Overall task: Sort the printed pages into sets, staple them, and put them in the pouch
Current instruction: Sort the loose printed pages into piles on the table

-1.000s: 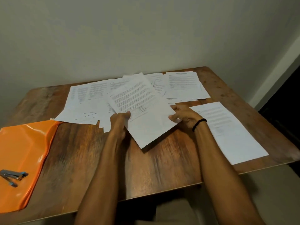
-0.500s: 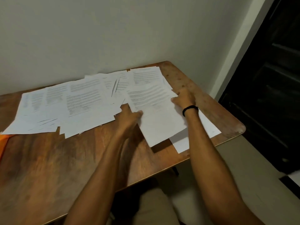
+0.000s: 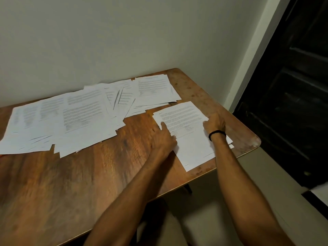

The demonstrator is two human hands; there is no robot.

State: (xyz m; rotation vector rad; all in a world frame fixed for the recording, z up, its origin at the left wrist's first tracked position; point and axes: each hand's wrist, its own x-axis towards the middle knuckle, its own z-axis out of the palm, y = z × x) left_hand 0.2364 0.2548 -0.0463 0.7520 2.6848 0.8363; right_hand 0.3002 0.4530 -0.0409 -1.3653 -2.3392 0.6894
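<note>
Left grip (image 3: 165, 139), right grip (image 3: 215, 124) touching page set (image 3: 192, 150).

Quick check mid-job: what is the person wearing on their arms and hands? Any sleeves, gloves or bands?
Nothing covers the left hand or the right hand: no gloves, and no sleeves in view. The only thing worn is a thin black band round the right wrist.

loose pages (image 3: 85, 118): print blurred, unreadable | left end cut by edge
</note>
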